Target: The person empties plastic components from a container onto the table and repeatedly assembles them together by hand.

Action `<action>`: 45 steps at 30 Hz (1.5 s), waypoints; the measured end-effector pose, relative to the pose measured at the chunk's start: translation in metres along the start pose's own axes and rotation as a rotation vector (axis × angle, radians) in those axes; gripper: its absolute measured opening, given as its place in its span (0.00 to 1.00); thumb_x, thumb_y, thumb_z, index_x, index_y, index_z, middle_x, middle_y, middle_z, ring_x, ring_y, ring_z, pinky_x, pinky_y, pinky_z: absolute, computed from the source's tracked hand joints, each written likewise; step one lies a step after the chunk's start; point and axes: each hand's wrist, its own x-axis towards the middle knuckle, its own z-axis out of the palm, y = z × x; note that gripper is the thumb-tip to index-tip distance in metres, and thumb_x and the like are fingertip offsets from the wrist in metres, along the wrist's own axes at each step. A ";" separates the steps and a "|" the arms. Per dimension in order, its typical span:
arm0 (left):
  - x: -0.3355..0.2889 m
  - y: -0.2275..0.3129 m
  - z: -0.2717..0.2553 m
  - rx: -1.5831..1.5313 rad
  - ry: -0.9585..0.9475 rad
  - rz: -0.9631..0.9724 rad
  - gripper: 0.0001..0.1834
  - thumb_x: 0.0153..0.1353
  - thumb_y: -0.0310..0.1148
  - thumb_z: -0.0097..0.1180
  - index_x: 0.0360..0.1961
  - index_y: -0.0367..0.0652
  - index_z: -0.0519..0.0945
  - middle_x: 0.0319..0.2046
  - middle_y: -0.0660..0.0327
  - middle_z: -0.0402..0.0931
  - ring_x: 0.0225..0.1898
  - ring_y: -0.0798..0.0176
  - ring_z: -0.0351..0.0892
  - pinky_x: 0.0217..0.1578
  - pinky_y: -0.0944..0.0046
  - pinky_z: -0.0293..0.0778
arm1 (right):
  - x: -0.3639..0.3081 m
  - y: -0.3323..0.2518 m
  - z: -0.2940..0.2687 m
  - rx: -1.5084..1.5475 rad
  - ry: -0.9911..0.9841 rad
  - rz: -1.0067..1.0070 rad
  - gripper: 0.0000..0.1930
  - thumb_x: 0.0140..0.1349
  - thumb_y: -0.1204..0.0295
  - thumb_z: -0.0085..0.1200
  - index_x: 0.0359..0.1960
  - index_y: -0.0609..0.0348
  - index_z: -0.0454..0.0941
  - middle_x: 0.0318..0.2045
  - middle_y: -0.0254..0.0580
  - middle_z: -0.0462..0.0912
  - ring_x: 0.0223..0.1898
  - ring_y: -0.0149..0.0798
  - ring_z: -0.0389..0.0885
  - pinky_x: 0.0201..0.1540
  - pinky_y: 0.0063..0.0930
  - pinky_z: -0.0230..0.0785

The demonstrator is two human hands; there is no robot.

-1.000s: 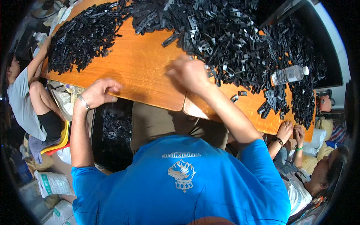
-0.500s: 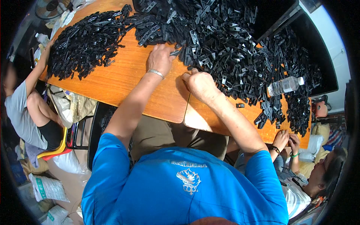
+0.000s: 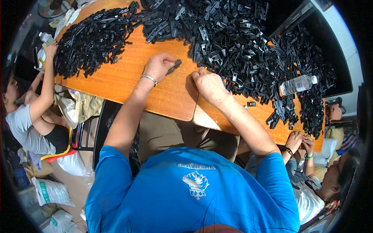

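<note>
My left hand (image 3: 157, 66) is over the wooden table (image 3: 163, 97), pinching a small black plastic piece (image 3: 174, 67) between thumb and fingers. To its right, my right hand (image 3: 210, 85) is closed, knuckles up, at the near edge of a large heap of black plastic pieces (image 3: 237, 46). Its fingertips are partly hidden, and I cannot make out what they hold. Several pieces in the heap have shiny metal parts.
A second black heap (image 3: 95, 42) spreads over the table's left side. A clear plastic bottle (image 3: 298, 85) lies on the pieces at right. One co-worker sits at left near a phone (image 3: 35, 58); another's hands (image 3: 297, 143) work at the right edge.
My left hand has drawn back from the heap's edge, toward me and slightly left, with the black piece. My right hand stays nearly in place. The co-worker at left has leaned and shifted an arm.
</note>
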 end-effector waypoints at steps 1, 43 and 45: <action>0.000 0.002 -0.004 0.120 0.010 0.008 0.14 0.66 0.34 0.68 0.50 0.39 0.88 0.39 0.52 0.90 0.39 0.53 0.91 0.42 0.56 0.84 | -0.001 0.001 0.002 -0.036 -0.003 -0.005 0.08 0.64 0.76 0.56 0.44 0.60 0.79 0.36 0.50 0.86 0.38 0.54 0.91 0.39 0.46 0.84; -0.060 0.014 -0.024 0.313 0.130 0.307 0.08 0.56 0.29 0.74 0.37 0.41 0.89 0.34 0.54 0.79 0.40 0.47 0.81 0.43 0.51 0.78 | 0.071 -0.017 0.043 0.441 0.361 -0.269 0.08 0.59 0.71 0.70 0.34 0.59 0.83 0.37 0.47 0.82 0.33 0.57 0.86 0.35 0.50 0.79; -0.062 0.005 -0.027 0.314 0.138 0.258 0.08 0.56 0.28 0.74 0.36 0.40 0.89 0.33 0.55 0.79 0.37 0.48 0.81 0.40 0.52 0.78 | 0.073 -0.026 0.041 0.457 0.357 -0.257 0.09 0.59 0.69 0.68 0.31 0.59 0.81 0.36 0.47 0.82 0.33 0.57 0.86 0.35 0.51 0.79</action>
